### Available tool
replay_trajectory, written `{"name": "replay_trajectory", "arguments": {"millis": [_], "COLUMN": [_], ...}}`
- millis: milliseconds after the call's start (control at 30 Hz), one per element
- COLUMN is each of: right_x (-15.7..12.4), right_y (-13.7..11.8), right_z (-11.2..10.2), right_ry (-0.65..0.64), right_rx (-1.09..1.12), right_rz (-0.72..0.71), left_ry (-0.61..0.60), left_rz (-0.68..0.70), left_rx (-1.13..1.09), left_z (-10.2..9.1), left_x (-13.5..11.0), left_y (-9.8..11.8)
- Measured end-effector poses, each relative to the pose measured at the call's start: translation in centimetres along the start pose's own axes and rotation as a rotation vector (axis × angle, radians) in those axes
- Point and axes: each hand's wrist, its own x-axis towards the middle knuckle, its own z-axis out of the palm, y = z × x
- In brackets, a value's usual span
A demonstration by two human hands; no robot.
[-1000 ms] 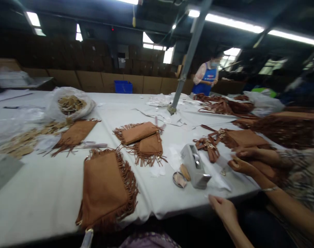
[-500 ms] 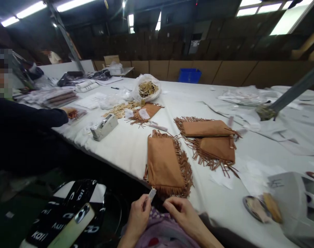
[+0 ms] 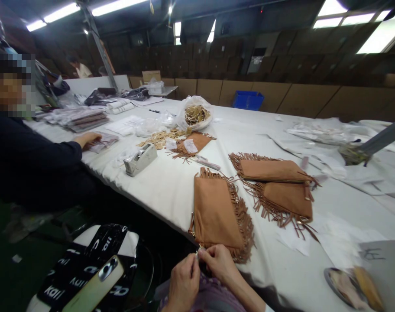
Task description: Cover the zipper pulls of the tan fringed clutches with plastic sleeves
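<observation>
A tan fringed pouch (image 3: 215, 212) lies on the table edge in front of me, its fringe along the top, right side and bottom. Just below its lower left corner, a small pale tag (image 3: 200, 249) shows between my fingertips, mostly hidden by them. My left hand (image 3: 184, 277) pinches it from the left. From the right, the thumb and forefinger of my right hand (image 3: 221, 262) close on the same tag, the two hands nearly touching. To the right lie two more fringed pouches, the upper one (image 3: 272, 170) partly over the lower one (image 3: 288, 200).
A tape dispenser (image 3: 140, 159) stands left on the white table (image 3: 165, 190). Behind it are loose tan tags (image 3: 161, 139) and a plastic bag (image 3: 197, 113) full of them. A co-worker's hand (image 3: 89, 139) rests on a bagged item. A phone (image 3: 95, 284) lies on a stool lower left.
My right hand has moved left to the tag, its fingers now closed there beside my left hand. The view has shifted slightly left.
</observation>
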Motion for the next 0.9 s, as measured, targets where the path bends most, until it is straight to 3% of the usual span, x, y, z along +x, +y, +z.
{"name": "replay_trajectory", "arguments": {"millis": [233,433,567,633,767,900], "right_x": [-0.5,0.3,0.6,0.6,0.6,0.6], "right_y": [-0.7,0.5,1.1,1.1,0.9,0.7], "right_z": [-0.2,0.4,1.0,1.2,1.2,0.6], "right_ry": [0.121,-0.097,-0.049,-0.031,-0.024,-0.067], "right_rx": [0.077,0.298,0.289,0.268,0.255,0.281], "right_rz": [0.079,0.114,0.112,0.112,0.094,0.065], "left_ry": [-0.035,-0.089,-0.016,0.022,-0.029,-0.053], "left_rz": [-0.093,-0.140,-0.170,-0.105,0.028,-0.059], "left_rx": [-0.110,-0.314,-0.229,-0.122,0.030,-0.127], "left_z": [-0.2,-0.9,-1.0,-1.1,-1.5,-1.9], "left_x": [0.1,0.5,0.2,0.0,-0.1,0.9], "left_y": [0.3,0.5,0.5,0.6,1.0,1.1]}}
